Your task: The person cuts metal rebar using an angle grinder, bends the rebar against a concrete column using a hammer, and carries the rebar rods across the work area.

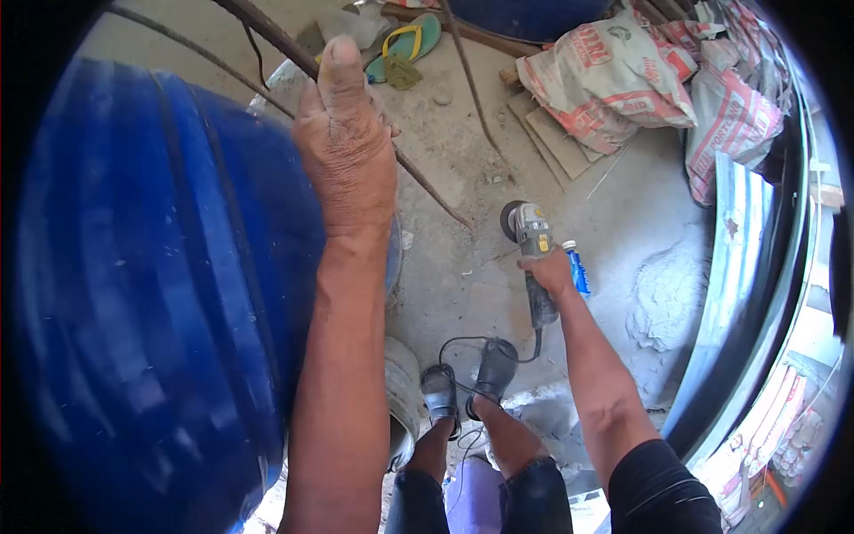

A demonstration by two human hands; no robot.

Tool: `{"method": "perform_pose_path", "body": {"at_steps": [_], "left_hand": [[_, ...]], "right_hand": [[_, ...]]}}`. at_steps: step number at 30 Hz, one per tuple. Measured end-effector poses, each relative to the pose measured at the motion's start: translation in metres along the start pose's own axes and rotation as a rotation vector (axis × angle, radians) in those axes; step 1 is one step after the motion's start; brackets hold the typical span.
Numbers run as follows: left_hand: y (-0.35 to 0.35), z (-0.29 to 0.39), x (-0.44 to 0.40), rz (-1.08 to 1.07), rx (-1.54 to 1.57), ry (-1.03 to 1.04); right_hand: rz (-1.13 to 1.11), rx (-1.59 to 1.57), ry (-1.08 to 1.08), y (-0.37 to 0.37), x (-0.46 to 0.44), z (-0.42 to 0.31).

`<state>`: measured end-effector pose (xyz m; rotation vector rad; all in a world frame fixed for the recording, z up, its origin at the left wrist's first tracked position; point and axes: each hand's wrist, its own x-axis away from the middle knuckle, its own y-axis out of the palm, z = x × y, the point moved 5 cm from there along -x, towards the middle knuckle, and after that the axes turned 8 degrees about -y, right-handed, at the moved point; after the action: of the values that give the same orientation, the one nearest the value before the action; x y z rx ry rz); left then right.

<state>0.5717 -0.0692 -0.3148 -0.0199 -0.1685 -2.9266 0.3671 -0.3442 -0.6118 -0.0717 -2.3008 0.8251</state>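
My left hand is raised at the upper middle, its fingers closed round a long rusty steel bar with the thumb lying along it. The bar slants from the top left down to the right, and its thinner lower end shows below my hand. My right hand grips the grey body of an angle grinder over the concrete floor. The grinder's dark disc points up and left, apart from the bar. Its black cord loops down round my shoes. Whether the disc is spinning I cannot tell.
A large blue drum fills the left side. Beside my right hand is a blue bottle. Printed cement sacks, a powder heap and a metal sheet line the right. A green flip-flop and a bucket are also here.
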Motion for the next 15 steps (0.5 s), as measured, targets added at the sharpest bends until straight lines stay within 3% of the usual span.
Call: {"method": "perform_pose_path", "body": {"at_steps": [4,6,15], "left_hand": [[0.013,-0.002,-0.018,0.008,-0.033,-0.056],[0.011,-0.01,-0.028,-0.013,-0.045,-0.073],[0.012,-0.003,-0.027,-0.05,-0.135,-0.18]], "right_hand": [[0.141,-0.263,-0.001,-0.025,0.054,-0.005],[0.135,-0.538,0.102,-0.035,0.08,-0.013],[0.168,-0.567,0.182,-0.07,0.087,0.007]]}}
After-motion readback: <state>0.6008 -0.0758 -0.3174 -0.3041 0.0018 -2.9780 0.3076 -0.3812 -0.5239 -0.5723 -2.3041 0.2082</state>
